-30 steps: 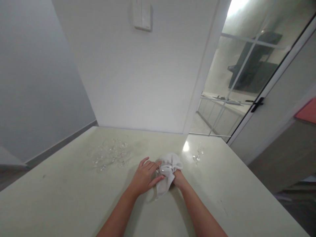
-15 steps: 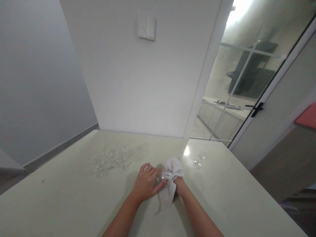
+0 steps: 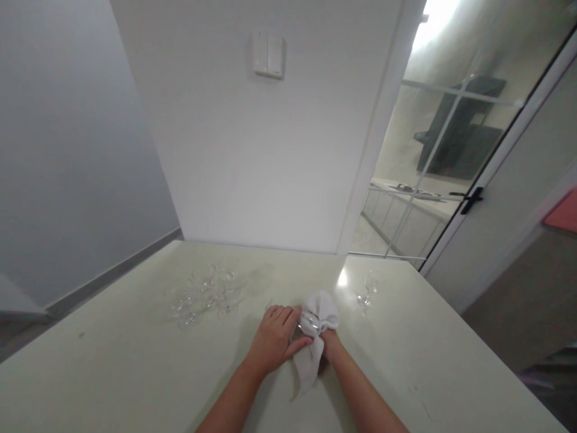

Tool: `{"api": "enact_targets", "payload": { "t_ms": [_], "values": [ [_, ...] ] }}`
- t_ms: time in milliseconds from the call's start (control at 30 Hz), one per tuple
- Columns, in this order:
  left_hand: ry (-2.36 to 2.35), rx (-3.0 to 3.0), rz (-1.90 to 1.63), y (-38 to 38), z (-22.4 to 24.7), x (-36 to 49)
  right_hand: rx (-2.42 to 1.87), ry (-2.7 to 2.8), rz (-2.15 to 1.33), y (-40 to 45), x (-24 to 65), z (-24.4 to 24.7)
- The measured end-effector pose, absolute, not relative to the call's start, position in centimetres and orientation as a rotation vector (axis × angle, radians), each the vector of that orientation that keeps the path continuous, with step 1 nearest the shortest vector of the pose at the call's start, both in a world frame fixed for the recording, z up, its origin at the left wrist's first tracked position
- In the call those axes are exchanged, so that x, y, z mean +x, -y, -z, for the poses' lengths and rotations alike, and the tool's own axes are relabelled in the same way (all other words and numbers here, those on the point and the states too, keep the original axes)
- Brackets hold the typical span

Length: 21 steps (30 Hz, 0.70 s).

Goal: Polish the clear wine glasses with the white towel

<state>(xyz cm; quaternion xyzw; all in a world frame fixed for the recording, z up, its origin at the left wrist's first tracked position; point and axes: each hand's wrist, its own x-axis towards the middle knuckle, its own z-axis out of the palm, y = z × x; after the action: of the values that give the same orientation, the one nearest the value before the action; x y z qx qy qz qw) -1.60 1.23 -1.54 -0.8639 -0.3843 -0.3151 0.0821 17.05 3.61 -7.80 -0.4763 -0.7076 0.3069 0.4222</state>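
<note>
Near the front middle of the table, a clear glass [image 3: 309,323] lies tilted between my hands. My left hand [image 3: 276,338] is wrapped round its left side, with the thumb below and the fingers above. A white cloth [image 3: 323,308] covers the glass's right end and hangs down toward the table's front. My right hand [image 3: 330,344] is at the cloth, its fingers mostly hidden in and behind the folds. Several clear glasses [image 3: 207,294] are grouped on the table to the left. Another clear glass [image 3: 366,297] is on the right.
The pale, glossy table [image 3: 135,361] meets a white wall [image 3: 270,168] bearing a switch plate [image 3: 268,55]. A glass-paned door [image 3: 419,162] with a black handle [image 3: 471,199] is at the right, and a kitchen counter shows through it.
My left hand has moved slightly right and its fingers are closer round the glass. The glass and cloth have turned and shifted a little to the right.
</note>
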Motion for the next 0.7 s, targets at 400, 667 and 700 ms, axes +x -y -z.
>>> {"api": "enact_targets", "payload": {
  "t_ms": [400, 667, 700],
  "values": [
    [1.391, -2.589, 0.579, -1.0, 1.5, -2.0, -1.034, 2.026, -0.819, -2.0, 15.8, 6.2],
    [1.377, -2.605, 0.621, -0.9, 1.3, -1.9, -1.145, 1.997, -0.807, -2.5, 17.1, 8.1],
    [1.369, -2.606, 0.629, -1.0, 1.3, -2.0, -1.131, 1.987, -0.773, -2.6, 17.1, 8.7]
  ]
}}
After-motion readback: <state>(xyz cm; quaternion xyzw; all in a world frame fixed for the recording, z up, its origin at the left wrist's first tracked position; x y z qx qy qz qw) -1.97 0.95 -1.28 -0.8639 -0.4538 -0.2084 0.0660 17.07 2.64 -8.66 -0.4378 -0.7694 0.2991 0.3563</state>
